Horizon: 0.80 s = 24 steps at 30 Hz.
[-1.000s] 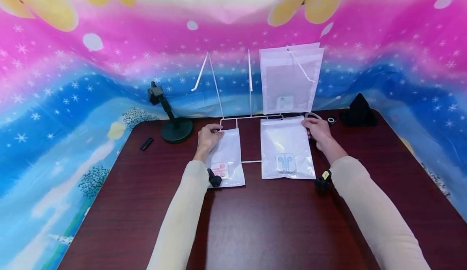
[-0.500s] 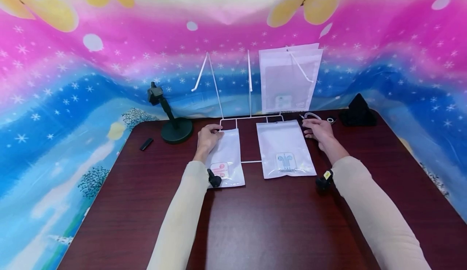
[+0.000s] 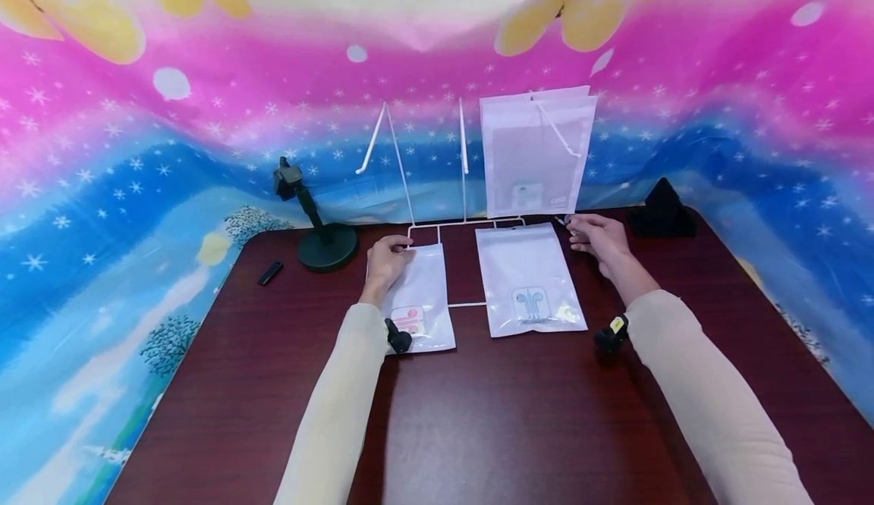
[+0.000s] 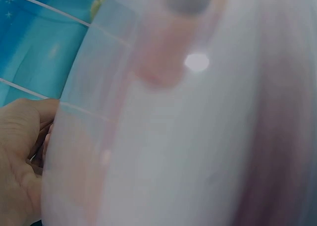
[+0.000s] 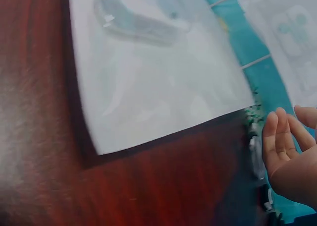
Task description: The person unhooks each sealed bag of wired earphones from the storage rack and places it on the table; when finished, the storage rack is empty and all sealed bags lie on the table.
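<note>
My left hand (image 3: 386, 264) pinches the upper left corner of a white zip pouch (image 3: 428, 281) with pink earphones in a clear case (image 3: 407, 319) inside. In the left wrist view the pouch (image 4: 168, 151) fills most of the picture, covering part of the fingers. A second zip pouch (image 3: 522, 262), with blue earphones (image 3: 530, 304), lies to the right. Just off its upper right corner is my right hand (image 3: 604, 243), fingers loosely bent; in the right wrist view this hand (image 5: 292, 156) stands apart from the pouch (image 5: 163, 87), with nothing showing between its fingers.
A white wire rack (image 3: 467, 305) with prongs stands at the back; several white pouches (image 3: 529, 156) hang from its right prong. On the left are a dark round-based stand (image 3: 328, 247) and a small black stick (image 3: 270, 273). A black wedge-shaped holder (image 3: 662, 213) sits back right.
My right hand has let go of the blue-earphone pouch's upper corner and moved slightly right. That pouch now lies slightly turned. My left hand keeps its hold on the other pouch.
</note>
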### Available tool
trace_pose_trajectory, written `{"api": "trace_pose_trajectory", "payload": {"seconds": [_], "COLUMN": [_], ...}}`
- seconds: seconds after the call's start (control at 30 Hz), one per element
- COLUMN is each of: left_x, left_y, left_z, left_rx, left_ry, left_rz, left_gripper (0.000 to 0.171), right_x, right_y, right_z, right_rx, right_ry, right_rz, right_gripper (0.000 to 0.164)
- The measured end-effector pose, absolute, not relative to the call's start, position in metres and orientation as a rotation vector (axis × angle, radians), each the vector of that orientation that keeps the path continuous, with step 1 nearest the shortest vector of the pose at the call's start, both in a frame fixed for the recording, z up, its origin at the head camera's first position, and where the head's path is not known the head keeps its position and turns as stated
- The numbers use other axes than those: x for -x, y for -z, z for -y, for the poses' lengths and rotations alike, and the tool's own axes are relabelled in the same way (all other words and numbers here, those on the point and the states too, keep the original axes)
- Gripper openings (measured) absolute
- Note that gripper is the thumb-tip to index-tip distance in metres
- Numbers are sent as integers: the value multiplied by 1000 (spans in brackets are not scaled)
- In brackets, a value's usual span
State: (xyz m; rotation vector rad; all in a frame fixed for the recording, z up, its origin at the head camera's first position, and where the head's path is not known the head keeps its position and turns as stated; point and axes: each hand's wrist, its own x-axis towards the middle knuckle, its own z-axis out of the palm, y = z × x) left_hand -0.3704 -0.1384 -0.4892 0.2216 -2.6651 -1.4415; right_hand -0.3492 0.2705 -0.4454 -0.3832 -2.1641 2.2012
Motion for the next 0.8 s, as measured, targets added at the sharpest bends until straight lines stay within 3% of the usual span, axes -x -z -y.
{"api": "trace_pose_trajectory", "payload": {"seconds": [0.27, 0.53, 0.8], "left_x": [368, 371, 369], "left_y": [486, 486, 486], "left_z": [138, 139, 137], "left_rx": [-217, -214, -234], "left_ry": [1443, 1441, 1458], "left_rz": [2676, 2669, 2675], "left_gripper": [25, 25, 25], "right_x": [354, 363, 365], "right_y": [410, 351, 306], "right_z": [-270, -262, -255], "right_rx": [353, 200, 124], "right_ry": [-2268, -2248, -2174], "right_rz": [1886, 1627, 1757], "right_gripper": [43, 45, 38]}}
